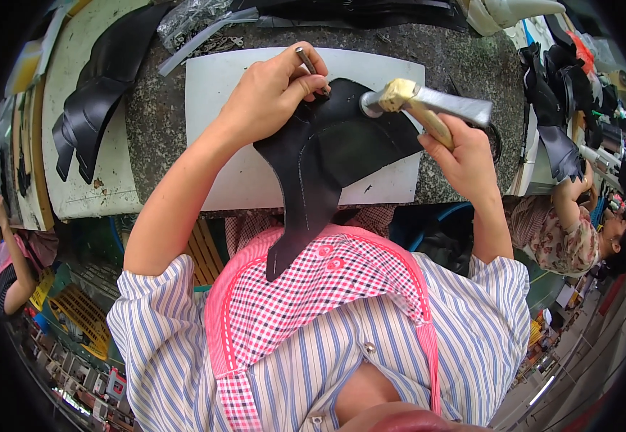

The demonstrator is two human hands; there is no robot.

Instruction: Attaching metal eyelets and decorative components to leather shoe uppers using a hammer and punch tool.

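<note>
Speckled stone bench, workshop setting, seen from above the worker's chest. White board lies on the stone, under both hands.

Black leather piece lies on the board, between the hands. Broad at the top, narrowing to a long strip that hangs off the bench edge toward the worker's body. Pale stitch line runs along the strip.

Left hand closed around a thin metal punch, fingers pinched on the shaft. Punch tilted, upper end sticking out above the fingers, tip down on the leather's upper left edge. Heel of the hand rests on the board just beside the leather.

Right hand clamped on the wooden handle of a hammer. Metal head lies crosswise above the leather's upper right part, round face toward the punch. Cannot tell whether the head touches the leather. Hammer face near the punch, not touching it.

Outward: pink checked apron over a striped shirt, below both hands. Left of the left hand, well apart, a stack of dark leather cuts on a pale tabletop. Right of the right hand, more black pieces heaped along the bench end. A second person in a floral top sits low at the right; a third at the far left.
</note>
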